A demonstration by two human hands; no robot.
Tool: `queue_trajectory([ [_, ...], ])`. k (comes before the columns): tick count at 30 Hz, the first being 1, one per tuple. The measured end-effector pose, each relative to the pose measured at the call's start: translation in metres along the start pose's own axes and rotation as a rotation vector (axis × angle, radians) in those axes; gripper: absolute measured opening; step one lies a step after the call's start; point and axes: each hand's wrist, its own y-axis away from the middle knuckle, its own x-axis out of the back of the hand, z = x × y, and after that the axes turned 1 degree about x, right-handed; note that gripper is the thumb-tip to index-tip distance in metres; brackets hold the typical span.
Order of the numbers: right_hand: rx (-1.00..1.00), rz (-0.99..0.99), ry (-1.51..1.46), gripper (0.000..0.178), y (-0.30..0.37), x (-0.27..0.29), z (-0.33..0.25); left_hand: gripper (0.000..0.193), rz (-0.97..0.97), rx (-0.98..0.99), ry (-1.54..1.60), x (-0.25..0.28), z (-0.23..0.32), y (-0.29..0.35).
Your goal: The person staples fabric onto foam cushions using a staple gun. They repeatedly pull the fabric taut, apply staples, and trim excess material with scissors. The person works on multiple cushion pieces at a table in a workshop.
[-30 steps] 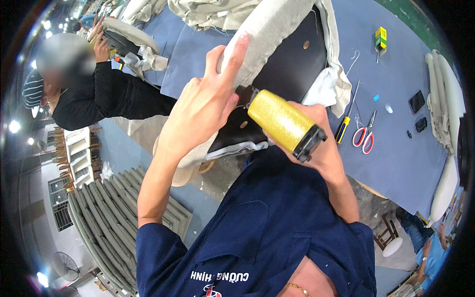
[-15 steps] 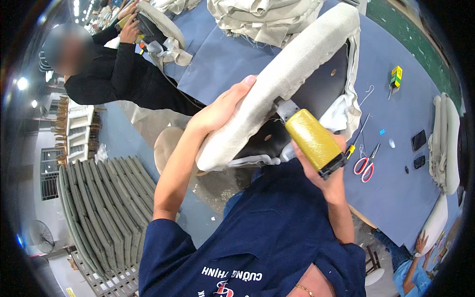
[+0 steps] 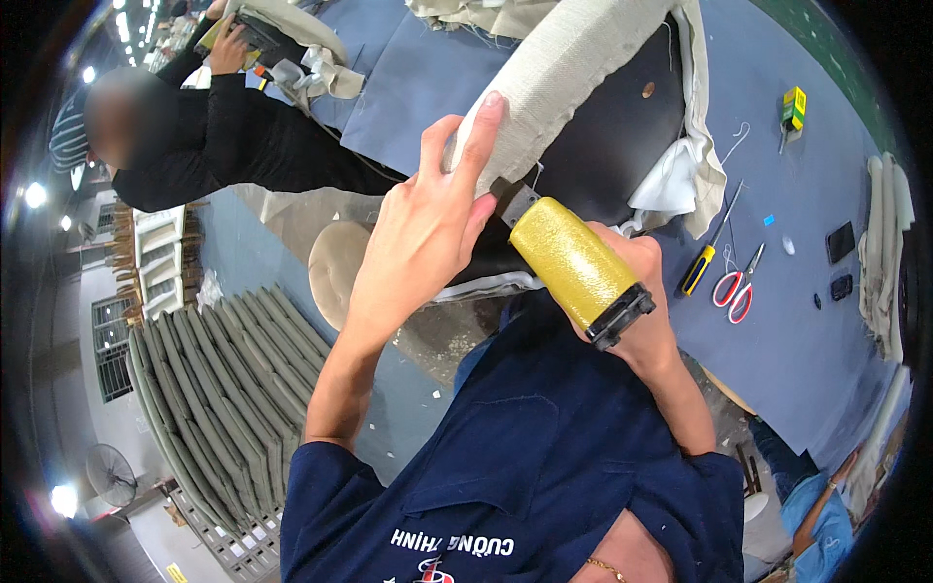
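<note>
Leftward since the earlier frame goes the probably heavy gold staple gun, gripped by my right fingers, while my left fingers lie spread over the soft-looking seat cushion, best held by its padded rim, at the counter's near edge.

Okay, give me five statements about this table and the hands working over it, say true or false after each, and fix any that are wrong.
1. The right hand grips a gold-coloured tool with a black end. True.
2. The scissors lie on the blue table, to the right of a yellow-and-black-handled tool. True.
3. The left hand holds the scissors. False: it is on the pale fabric of a padded piece.
4. The scissors' handles are plain green. False: they are red and white.
5. Grey-green padded pieces stand in a row at the picture's lower left. True.
</note>
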Motion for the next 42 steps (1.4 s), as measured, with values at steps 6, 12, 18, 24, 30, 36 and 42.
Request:
queue_trajectory([
  [6,0.006,-0.088,0.084,0.03,0.0,0.004,0.001,0.098,-0.06,-0.055,-0.025,0.012,0.001,-0.004],
  [12,0.02,-0.065,0.098,0.033,0.009,-0.006,0.001,0.104,-0.178,-0.048,0.024,0.024,0.004,-0.011],
  [18,0.046,0.021,0.071,0.027,0.017,-0.002,0.0,0.084,-0.259,-0.145,0.615,0.034,-0.027,-0.014],
  [24,-0.003,0.075,0.15,0.018,0.012,0.005,-0.009,0.061,-0.151,0.433,1.297,-0.024,-0.065,-0.003],
  [30,0.047,-0.019,0.137,0.02,-0.005,-0.019,0.006,0.063,-0.202,0.758,1.102,-0.005,-0.053,0.042],
  [36,0.048,-0.072,0.056,0.021,-0.006,-0.027,0.021,0.055,-0.016,0.542,0.493,-0.013,-0.026,0.076],
  [42,0.097,-0.178,0.088,0.021,-0.006,-0.017,0.005,0.07,0.139,0.395,0.091,-0.02,0.0,0.075],
])
